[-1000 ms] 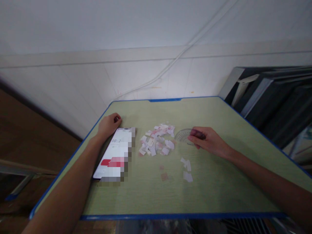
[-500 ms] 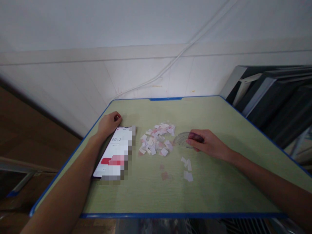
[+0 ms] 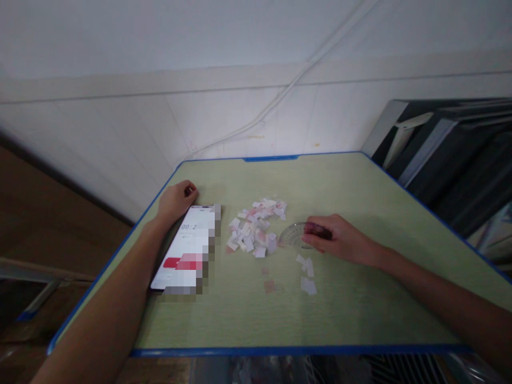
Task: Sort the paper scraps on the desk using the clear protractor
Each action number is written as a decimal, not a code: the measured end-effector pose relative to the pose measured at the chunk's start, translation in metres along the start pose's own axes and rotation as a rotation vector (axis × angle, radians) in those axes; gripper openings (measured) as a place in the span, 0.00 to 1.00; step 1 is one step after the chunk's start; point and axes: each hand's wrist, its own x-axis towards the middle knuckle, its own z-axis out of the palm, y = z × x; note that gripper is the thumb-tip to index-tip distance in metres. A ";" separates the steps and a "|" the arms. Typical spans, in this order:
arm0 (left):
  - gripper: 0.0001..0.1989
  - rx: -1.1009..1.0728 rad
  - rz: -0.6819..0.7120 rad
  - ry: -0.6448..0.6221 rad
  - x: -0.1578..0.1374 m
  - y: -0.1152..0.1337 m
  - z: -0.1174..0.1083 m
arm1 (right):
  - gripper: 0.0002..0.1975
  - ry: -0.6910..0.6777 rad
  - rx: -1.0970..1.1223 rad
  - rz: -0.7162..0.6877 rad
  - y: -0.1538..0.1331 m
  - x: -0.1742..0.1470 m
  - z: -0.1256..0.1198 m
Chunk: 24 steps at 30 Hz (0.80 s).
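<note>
My right hand (image 3: 330, 238) pinches a clear protractor (image 3: 294, 234) by its right part, its curved edge pointing left. The protractor's left tip meets the right side of a pile of small white and pink paper scraps (image 3: 256, 226) in the middle of the table. A few white scraps (image 3: 308, 285) lie just below the protractor, and pink scraps (image 3: 269, 287) lie to their left. My left hand (image 3: 180, 196) rests on the table with curled fingers, beside the top of a phone (image 3: 184, 245). What those fingers hold, if anything, is hidden.
The light green table (image 3: 240, 325) has a blue rim. A white wall with a slanting cable (image 3: 276, 104) stands behind it. Dark flat panels (image 3: 460, 160) lean at the right, and a brown wooden piece of furniture (image 3: 52, 213) stands at the left.
My right hand has moved the protractor slightly left against the pile. The scraps at the pile's right edge have been pushed left. My left hand stays by the phone.
</note>
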 end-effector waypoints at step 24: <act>0.14 -0.020 -0.008 0.005 0.000 0.000 0.000 | 0.10 -0.031 -0.035 -0.020 0.000 -0.001 -0.001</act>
